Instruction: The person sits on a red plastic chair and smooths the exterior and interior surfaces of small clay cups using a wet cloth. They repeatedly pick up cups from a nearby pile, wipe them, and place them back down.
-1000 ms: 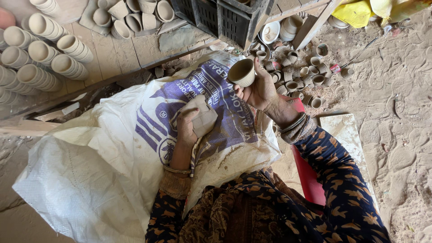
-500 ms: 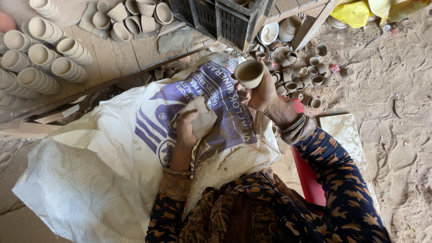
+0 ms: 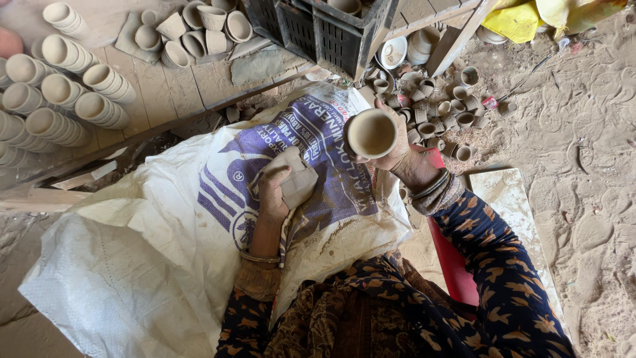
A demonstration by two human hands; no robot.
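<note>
Head view shows the right hand (image 3: 397, 149) grasping a small clay cup (image 3: 371, 133), its open mouth tipped up toward the camera, while the left hand (image 3: 275, 192) just beside it grips a folded pad (image 3: 296, 180) on the printed sack (image 3: 199, 232).

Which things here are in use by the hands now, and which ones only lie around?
In use:
- clay cup, held up by the right hand
- folded cloth pad, gripped by the left hand
- white printed sack under the hands

Lying about:
- stacked cups on the boards
- small cups on the sandy ground
- dark crate
- yellow sheet
</note>
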